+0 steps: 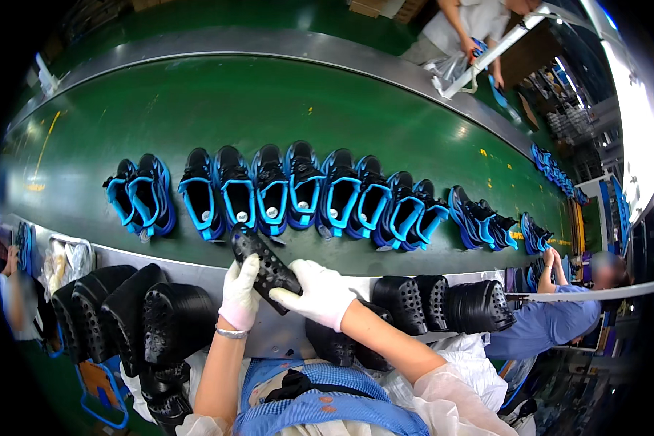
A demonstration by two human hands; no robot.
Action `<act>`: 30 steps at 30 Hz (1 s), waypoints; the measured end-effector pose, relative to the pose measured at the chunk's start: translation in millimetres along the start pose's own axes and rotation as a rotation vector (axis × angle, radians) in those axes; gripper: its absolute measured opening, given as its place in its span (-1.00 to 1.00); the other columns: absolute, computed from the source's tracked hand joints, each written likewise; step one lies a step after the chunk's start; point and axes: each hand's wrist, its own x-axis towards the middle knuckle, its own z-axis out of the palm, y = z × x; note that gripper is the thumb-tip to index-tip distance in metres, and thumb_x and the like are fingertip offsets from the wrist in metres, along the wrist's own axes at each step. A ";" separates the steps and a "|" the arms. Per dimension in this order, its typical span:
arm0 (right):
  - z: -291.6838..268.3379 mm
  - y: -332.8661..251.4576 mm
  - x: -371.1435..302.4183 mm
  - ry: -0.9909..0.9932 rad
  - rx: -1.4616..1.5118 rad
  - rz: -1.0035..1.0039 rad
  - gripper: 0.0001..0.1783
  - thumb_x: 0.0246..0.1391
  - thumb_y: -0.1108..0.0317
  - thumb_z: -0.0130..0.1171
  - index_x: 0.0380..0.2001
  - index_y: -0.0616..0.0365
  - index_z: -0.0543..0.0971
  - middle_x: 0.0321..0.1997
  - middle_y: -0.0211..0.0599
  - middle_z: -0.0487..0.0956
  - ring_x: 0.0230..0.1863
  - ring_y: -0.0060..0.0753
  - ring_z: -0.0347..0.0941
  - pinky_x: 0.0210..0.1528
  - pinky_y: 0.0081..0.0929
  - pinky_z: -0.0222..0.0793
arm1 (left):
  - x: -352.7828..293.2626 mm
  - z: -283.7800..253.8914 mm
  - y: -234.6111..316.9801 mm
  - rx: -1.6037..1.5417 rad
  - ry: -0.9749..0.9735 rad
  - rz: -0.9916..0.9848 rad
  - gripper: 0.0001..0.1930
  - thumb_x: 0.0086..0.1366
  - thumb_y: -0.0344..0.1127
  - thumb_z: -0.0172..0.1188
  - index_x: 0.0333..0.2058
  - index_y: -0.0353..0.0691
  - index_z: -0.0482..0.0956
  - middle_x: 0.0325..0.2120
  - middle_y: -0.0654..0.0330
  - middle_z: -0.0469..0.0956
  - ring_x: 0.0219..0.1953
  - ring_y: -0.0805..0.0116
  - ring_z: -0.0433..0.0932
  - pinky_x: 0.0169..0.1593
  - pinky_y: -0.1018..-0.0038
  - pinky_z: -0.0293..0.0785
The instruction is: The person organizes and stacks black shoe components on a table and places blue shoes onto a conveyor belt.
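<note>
In both gloved hands I hold a black shoe-shaped piece with round holes (265, 263), tilted above the near edge of the bench. My left hand (241, 291) grips its left side in a white glove. My right hand (315, 294), also in a white glove, is closed round its lower right end. Just beyond stands a row of black sneakers with bright blue linings (272, 192), toes pointing away, openings toward me. Small white round pieces show inside several of them. The lifted piece's far tip comes close to the sneakers' heels.
Stacks of similar black holed pieces lie left (174, 323) and right (403, 305) of my hands. The green work surface (225, 94) has a metal rail behind it. A co-worker in blue (552, 320) sits at right; another person (461, 33) handles shoe parts across.
</note>
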 end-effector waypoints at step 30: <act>-33.6 -20.6 209.9 -0.263 -0.414 0.035 -0.39 -0.04 -0.12 -0.08 -0.37 0.24 0.65 -0.29 0.03 0.62 -0.21 0.05 0.54 -0.14 -0.28 0.43 | 99.3 -42.5 4.6 1.425 0.168 0.634 -0.77 0.08 -0.40 0.24 -0.24 -0.21 0.55 -0.21 0.15 0.43 -0.20 0.07 0.43 -0.10 0.30 0.41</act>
